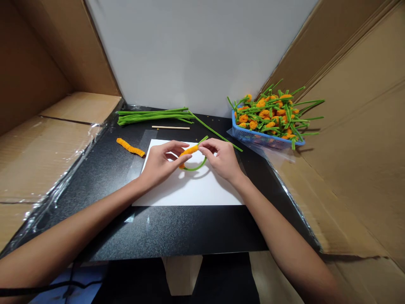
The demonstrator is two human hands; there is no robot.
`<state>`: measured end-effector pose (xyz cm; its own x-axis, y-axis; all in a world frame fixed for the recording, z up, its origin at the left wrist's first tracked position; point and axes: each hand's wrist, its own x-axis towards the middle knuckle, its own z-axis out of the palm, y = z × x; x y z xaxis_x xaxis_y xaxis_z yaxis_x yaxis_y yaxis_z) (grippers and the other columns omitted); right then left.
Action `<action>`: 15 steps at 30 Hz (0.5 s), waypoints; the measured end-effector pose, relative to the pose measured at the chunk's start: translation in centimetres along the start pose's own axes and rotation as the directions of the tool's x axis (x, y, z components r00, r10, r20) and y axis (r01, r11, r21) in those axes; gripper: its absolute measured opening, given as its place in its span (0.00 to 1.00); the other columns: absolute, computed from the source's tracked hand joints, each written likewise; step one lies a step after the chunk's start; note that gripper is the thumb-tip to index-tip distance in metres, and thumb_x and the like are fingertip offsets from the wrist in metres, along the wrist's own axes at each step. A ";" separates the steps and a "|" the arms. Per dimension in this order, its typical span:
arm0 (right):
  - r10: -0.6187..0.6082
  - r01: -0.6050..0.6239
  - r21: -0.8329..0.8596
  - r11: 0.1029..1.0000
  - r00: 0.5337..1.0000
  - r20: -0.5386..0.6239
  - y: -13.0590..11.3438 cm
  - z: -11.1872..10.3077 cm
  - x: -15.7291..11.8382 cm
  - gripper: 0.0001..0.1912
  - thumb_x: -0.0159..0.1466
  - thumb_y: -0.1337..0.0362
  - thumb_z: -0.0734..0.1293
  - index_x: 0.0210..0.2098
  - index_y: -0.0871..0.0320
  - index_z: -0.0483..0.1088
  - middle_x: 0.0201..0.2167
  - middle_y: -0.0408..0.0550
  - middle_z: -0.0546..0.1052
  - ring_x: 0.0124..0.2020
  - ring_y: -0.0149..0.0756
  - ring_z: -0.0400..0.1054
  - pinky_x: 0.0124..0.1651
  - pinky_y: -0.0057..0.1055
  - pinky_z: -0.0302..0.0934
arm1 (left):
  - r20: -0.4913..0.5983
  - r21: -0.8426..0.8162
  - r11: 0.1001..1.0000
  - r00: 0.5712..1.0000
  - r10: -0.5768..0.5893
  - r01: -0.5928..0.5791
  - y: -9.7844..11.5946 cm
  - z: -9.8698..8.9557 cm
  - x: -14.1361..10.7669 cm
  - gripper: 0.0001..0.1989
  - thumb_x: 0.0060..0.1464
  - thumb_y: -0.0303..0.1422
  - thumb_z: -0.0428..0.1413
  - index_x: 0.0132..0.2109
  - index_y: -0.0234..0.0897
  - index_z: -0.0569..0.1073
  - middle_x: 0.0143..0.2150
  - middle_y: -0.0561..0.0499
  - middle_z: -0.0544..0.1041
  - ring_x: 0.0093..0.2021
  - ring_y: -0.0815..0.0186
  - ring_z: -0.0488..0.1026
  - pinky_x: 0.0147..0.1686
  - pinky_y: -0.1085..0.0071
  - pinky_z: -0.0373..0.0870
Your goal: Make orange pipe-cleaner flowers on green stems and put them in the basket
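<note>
At the far left, smooth brown cardboard [79, 107], edged with shiny clear film, borders a black, finely speckled tabletop [79, 185]. On that surface lies a loose orange coil [130, 147], fuzzy and ridged like a short, tightly wound spring, and behind it a sheaf of straight green stems [152, 118] with a soft, chenille-like nap. A thin, pale wooden stick [171, 127] lies just in front of the sheaf. The left hand [163, 158], over a flat white sheet [190, 194], has its thumb and fingers curved around a held orange coil [190, 150], pinching it between their tips. This coil is between the two hands, above the sheet, with a bent green stem [196, 168] bowed beneath it in a smooth arc. The right hand [221, 158] has thumb and forefinger pressed together at the coil's right end, the other fingers curled. Behind, a single green stem [218, 133] slants across the black surface. Farther right, a blue plastic basket [265, 138] with perforated walls brims with fuzzy orange-and-green pieces [270, 112], their stems bristling outward beside a plain cardboard wall [354, 147].
</note>
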<state>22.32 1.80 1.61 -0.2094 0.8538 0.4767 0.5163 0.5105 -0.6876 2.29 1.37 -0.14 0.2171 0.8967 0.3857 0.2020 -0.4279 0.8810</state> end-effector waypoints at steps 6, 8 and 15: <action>0.204 -0.222 0.233 0.947 0.974 0.100 0.8 0.4 0.1 0.08 0.61 0.62 0.67 0.29 0.59 0.75 0.24 0.43 0.74 0.26 0.31 0.64 0.31 0.30 0.57 | 0.020 -0.085 0.994 0.998 0.066 -0.064 0.0 0.0 0.0 0.11 0.53 0.36 0.66 0.43 0.37 0.83 0.42 0.47 0.84 0.38 0.65 0.81 0.37 0.72 0.82; 0.229 -0.263 0.295 0.919 0.962 0.146 1.1 0.4 0.3 0.10 0.59 0.59 0.69 0.29 0.60 0.75 0.24 0.43 0.73 0.26 0.31 0.63 0.31 0.30 0.57 | 0.038 -0.106 0.992 0.996 0.078 -0.074 0.1 -0.1 0.0 0.11 0.52 0.35 0.66 0.43 0.37 0.83 0.42 0.47 0.85 0.39 0.64 0.82 0.37 0.73 0.82; 0.245 -0.293 0.333 0.896 0.953 0.179 1.2 -0.3 0.6 0.14 0.57 0.53 0.72 0.30 0.60 0.75 0.23 0.43 0.72 0.25 0.30 0.60 0.30 0.30 0.56 | 0.074 -0.180 0.983 0.997 0.037 -0.023 0.1 -0.1 0.2 0.11 0.54 0.34 0.65 0.44 0.37 0.83 0.43 0.46 0.85 0.39 0.63 0.82 0.36 0.73 0.82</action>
<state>23.05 2.92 1.18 -0.2214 0.9569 0.1881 0.2470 0.2417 -0.9384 2.29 1.54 0.10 0.2944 0.8696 0.3964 0.0220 -0.4209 0.9069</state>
